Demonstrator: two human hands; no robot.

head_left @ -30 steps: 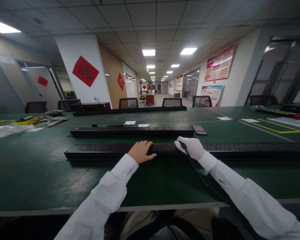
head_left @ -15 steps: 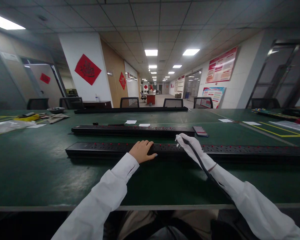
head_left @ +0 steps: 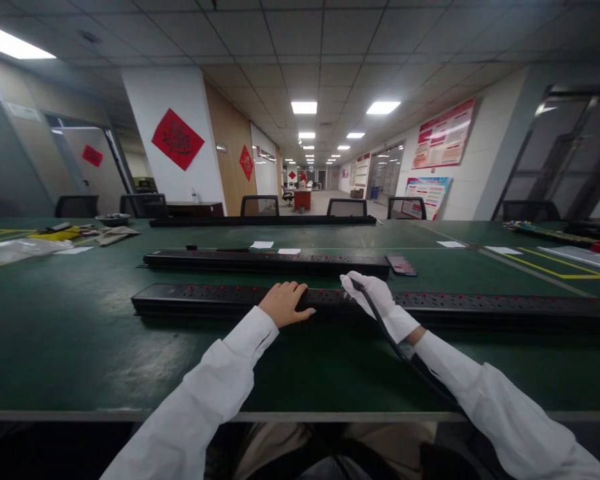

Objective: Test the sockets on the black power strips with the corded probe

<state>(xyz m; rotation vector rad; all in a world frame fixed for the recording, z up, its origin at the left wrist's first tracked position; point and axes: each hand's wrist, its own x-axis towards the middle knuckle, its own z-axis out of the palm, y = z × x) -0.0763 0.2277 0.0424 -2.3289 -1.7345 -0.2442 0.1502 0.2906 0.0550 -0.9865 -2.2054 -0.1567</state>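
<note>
A long black power strip (head_left: 450, 303) with red dots along its top lies across the green table in front of me. My left hand (head_left: 285, 303), bare, is laid over it, fingers across the top and thumb spread along the near side. In a white glove, my right hand (head_left: 373, 300) pinches a plug whose metal prongs (head_left: 347, 295) point down at the strip's face. Whether the prongs touch the sockets, I cannot tell. From the plug a thick black cable (head_left: 387, 333) runs under my right wrist toward the near table edge.
Behind lies a shorter black power strip (head_left: 265, 262), with a stack of cards (head_left: 401, 265) at its right end. Farther back are white papers (head_left: 263, 245) and long black bars (head_left: 265, 221). A bowl (head_left: 113, 219) and a plastic bag (head_left: 20, 251) lie left.
My right hand has shifted slightly left and down with the plug, bringing the prongs closer to the strip. My left hand stays where it was.
</note>
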